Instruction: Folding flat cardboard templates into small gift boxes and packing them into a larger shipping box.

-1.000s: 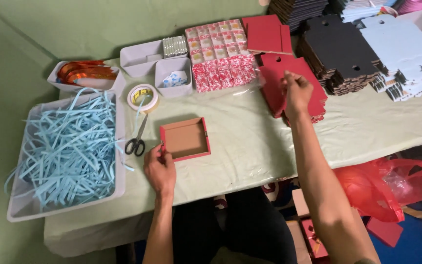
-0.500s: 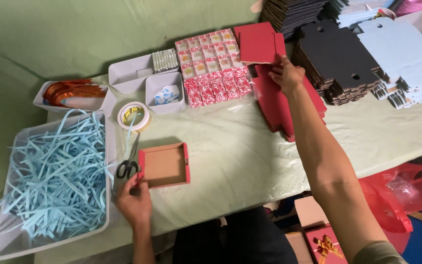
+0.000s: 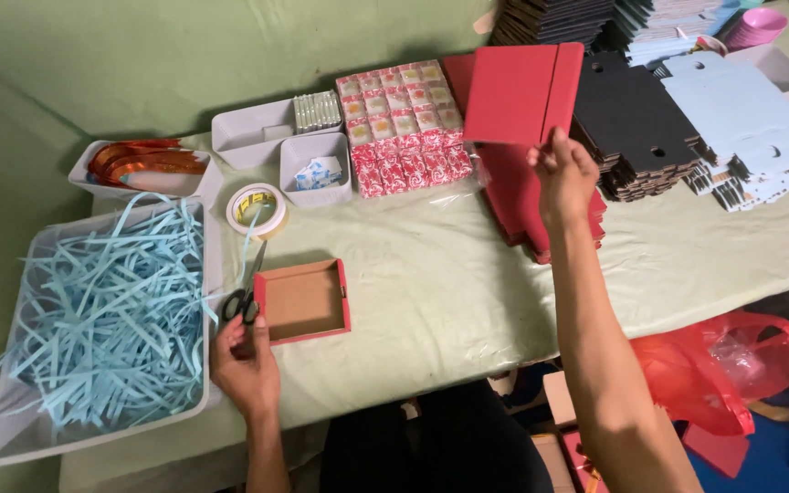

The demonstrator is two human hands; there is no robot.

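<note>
1. Right hand (image 3: 563, 173) now lifted off the red stack (image 3: 541, 205), grip pinching a flat red card blank (image 3: 518, 91) above the desk (image 3: 431, 283).
2. Left hand (image 3: 247, 361) unmoved, loosely curled, resting at the small red tray (image 3: 301, 299) corner beside the scissors (image 3: 244, 297).

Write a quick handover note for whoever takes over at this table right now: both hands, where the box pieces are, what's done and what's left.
Right hand: raised, pinching a flat red card blank above the red stack.
Left hand: resting at the near-left corner of the open red tray, beside the scissors.
Done: one tray folded, empty.
Left: blank still flat; blue paper shred still in its bin.
</note>
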